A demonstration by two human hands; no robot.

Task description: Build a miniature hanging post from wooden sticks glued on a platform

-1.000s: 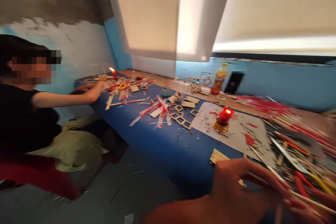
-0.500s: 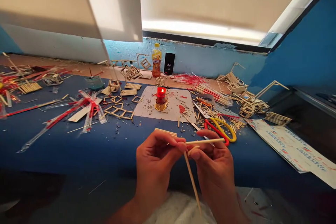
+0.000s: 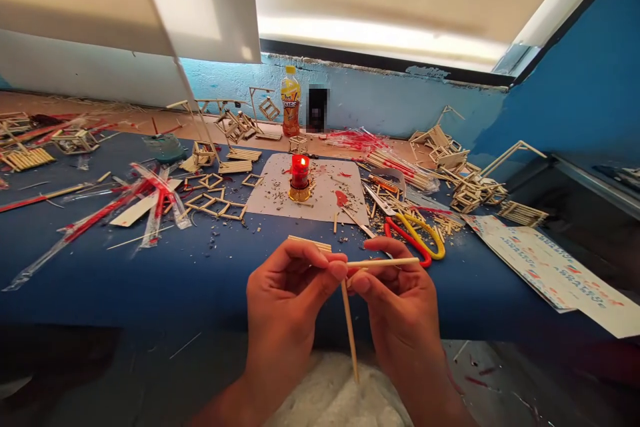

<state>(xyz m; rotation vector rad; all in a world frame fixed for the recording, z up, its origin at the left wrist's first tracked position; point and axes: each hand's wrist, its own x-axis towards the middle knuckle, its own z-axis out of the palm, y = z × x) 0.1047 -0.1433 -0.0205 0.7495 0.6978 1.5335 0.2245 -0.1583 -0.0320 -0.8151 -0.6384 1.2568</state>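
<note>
In front of me I hold a frame of thin wooden sticks. Its long stick [image 3: 385,262] lies level toward the right, and a second stick [image 3: 350,333] hangs down from the same corner. My left hand [image 3: 287,300] pinches that corner between thumb and fingers. My right hand [image 3: 405,310] has its thumb on a short stick piece [image 3: 357,275] set near the corner, its index finger raised above the level stick. Fingers hide the joint itself. Just beyond my left hand lies a small stick panel [image 3: 310,243], partly covered.
A lit red candle [image 3: 300,173] stands on a littered board [image 3: 270,180]. Scissors [image 3: 415,237] with red and yellow handles lie to the right, near printed sheets [image 3: 540,267]. Plastic-wrapped sticks [image 3: 160,193], stick models [image 3: 475,193] and a drink bottle [image 3: 291,103] are around.
Both hands and the stick frame appear slightly further left as the view shifts. The hanging stick has swung to a steeper angle. Both hands keep their hold.
</note>
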